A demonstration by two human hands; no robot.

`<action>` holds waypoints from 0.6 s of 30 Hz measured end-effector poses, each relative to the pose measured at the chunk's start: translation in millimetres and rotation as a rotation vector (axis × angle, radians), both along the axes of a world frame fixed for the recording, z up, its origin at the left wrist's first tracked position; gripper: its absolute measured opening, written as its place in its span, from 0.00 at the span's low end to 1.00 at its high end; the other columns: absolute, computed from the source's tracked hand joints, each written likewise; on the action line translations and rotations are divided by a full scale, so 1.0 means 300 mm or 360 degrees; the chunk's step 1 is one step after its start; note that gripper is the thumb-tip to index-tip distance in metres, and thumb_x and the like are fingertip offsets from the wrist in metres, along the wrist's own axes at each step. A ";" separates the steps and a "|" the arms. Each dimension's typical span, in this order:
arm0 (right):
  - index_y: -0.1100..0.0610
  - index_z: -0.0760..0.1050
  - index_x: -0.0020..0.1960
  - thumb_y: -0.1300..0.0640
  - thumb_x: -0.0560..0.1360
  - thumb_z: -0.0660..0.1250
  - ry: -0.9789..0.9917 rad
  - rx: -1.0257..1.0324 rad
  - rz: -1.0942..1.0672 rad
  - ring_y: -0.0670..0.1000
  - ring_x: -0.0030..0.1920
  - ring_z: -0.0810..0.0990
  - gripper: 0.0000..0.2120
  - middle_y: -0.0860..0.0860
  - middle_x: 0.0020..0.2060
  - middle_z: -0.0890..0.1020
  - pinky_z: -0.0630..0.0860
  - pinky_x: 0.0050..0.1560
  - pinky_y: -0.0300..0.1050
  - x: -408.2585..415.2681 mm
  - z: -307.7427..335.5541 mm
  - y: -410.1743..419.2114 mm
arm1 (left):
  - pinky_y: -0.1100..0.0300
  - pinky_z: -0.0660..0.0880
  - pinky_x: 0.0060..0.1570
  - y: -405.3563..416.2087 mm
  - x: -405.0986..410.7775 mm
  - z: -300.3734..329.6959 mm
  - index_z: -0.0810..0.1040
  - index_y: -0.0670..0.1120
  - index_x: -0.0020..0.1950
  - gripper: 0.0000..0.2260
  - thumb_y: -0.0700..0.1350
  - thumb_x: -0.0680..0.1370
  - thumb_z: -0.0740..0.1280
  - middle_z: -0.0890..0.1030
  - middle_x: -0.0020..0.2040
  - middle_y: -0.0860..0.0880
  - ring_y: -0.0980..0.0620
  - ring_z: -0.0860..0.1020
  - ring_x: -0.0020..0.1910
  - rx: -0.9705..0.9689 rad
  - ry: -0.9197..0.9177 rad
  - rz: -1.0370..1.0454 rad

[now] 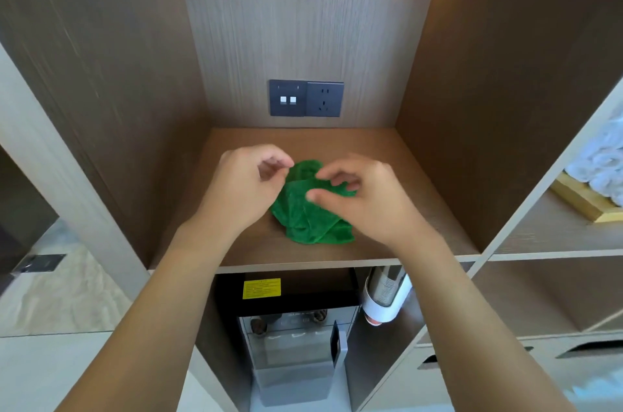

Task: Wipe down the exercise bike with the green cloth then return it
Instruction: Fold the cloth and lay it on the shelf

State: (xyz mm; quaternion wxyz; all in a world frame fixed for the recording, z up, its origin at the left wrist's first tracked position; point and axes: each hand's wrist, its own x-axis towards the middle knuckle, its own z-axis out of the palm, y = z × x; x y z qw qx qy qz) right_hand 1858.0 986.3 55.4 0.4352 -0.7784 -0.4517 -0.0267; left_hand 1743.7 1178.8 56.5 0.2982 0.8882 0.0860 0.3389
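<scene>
wood niche [438,74] walls close in on 3 sides, front open. below the shelf [337,138] stands a dispenser [296,337]; towels [603,162] lie right. crumpled cloth [310,216] lies mid-shelf. left hand [242,185] and right hand [367,199], fingers curled, hover at its top; grip unclear. sockets [306,98] behind.

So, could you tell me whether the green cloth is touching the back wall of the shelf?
Apart. The head view shows the green cloth lying mid-shelf, with a bare strip of shelf board between it and the back wall.
</scene>
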 end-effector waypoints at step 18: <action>0.56 0.86 0.62 0.62 0.81 0.72 -0.0097 0.0322 -0.0081 0.43 0.58 0.86 0.11 0.45 0.55 0.88 0.83 0.62 0.45 -0.046 0.103 0.002 | 0.48 0.80 0.52 0.052 -0.035 -0.044 0.86 0.43 0.58 0.07 0.39 0.82 0.70 0.85 0.52 0.50 0.49 0.82 0.50 0.0230 -0.0281 -0.0030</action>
